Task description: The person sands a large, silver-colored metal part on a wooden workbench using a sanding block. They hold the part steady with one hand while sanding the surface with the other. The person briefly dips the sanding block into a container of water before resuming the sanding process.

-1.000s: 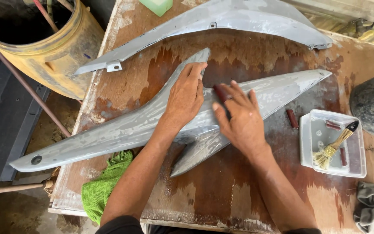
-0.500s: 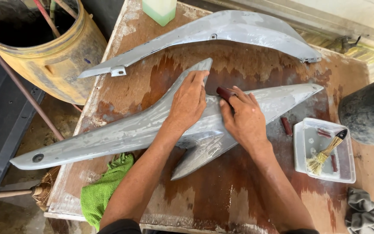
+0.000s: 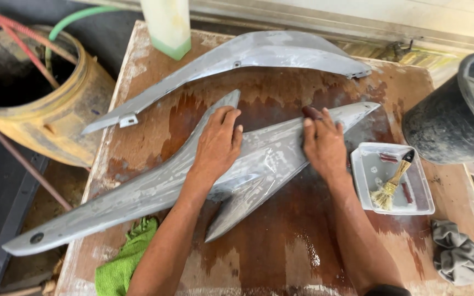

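A long grey body panel (image 3: 138,194) lies across a wet brown wooden table (image 3: 281,246). My left hand (image 3: 218,143) rests flat on the panel's middle, fingers together, pressing it down. My right hand (image 3: 325,143) lies on the panel's right wing, fingers over a small dark red-brown piece of sanding paper (image 3: 312,113) that sticks out past the fingertips. A second grey panel (image 3: 259,55) lies farther back on the table, untouched.
A clear plastic tray (image 3: 391,181) with a small straw brush (image 3: 393,183) sits right of my right hand. A black bucket (image 3: 462,115) stands at far right, a yellow drum (image 3: 39,104) at left. Green cloth (image 3: 122,266), grey rag (image 3: 456,252), pale bottle (image 3: 168,24).
My right hand has slid with the sanding paper to the right along the panel's wing. The left hand stays pressed on the panel. The camera has shifted closer.
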